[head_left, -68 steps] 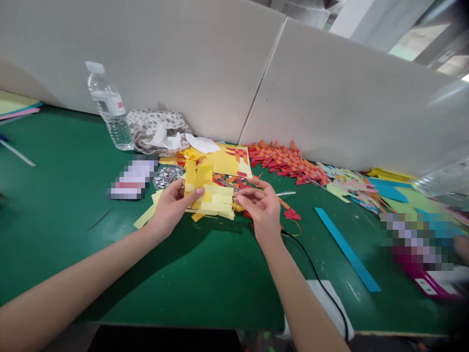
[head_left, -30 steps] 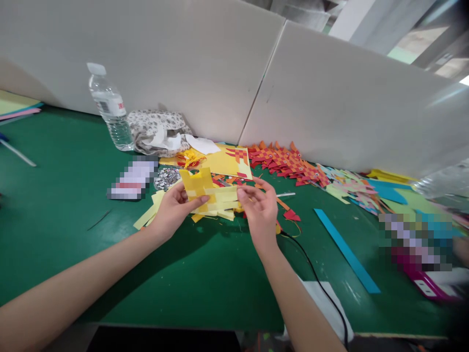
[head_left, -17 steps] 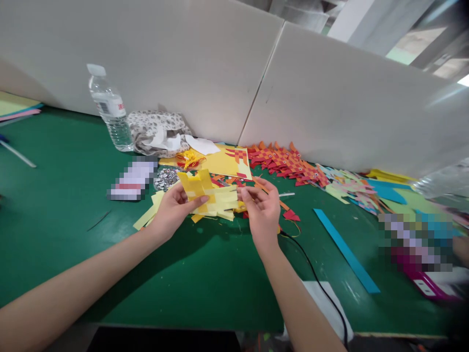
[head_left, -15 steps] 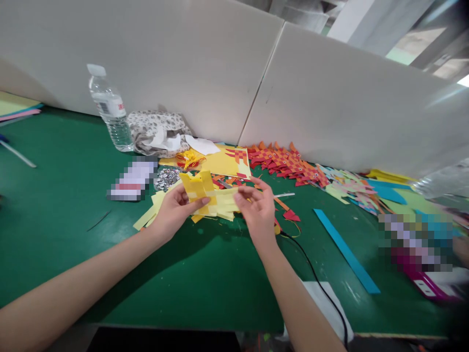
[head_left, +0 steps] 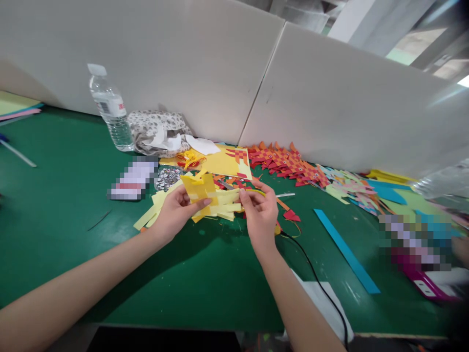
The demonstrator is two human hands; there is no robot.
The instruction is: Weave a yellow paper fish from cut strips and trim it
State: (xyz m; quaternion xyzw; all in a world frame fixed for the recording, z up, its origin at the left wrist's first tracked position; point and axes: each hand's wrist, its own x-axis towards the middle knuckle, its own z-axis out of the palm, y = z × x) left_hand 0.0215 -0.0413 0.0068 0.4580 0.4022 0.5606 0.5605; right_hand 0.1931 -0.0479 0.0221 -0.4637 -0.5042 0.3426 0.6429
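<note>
Between my hands is a woven paper piece (head_left: 205, 190) of darker yellow and pale yellow strips, held above the green table. My left hand (head_left: 176, 208) pinches its left side, thumb flat across the front. My right hand (head_left: 260, 210) has thumb and forefinger closed on the end of a pale yellow strip (head_left: 230, 195) that sticks out to the right. Other loose strip ends hang apart below that one. Beneath and behind the hands lie pale yellow paper strips (head_left: 148, 212) and red and orange scraps, partly hidden.
Red-orange woven paper fish (head_left: 284, 164) are piled by the grey partition (head_left: 183, 63). A water bottle (head_left: 110, 115), a phone (head_left: 134, 178) and a bag of googly eyes (head_left: 168, 179) are at left. A blue strip (head_left: 346, 252), a black cable (head_left: 311, 264) and a magenta power strip (head_left: 421, 278) lie at right.
My right hand has shifted slightly right, its fingers now closer together at the strip end. The strip ends have spread apart a little. My left hand keeps its hold.
</note>
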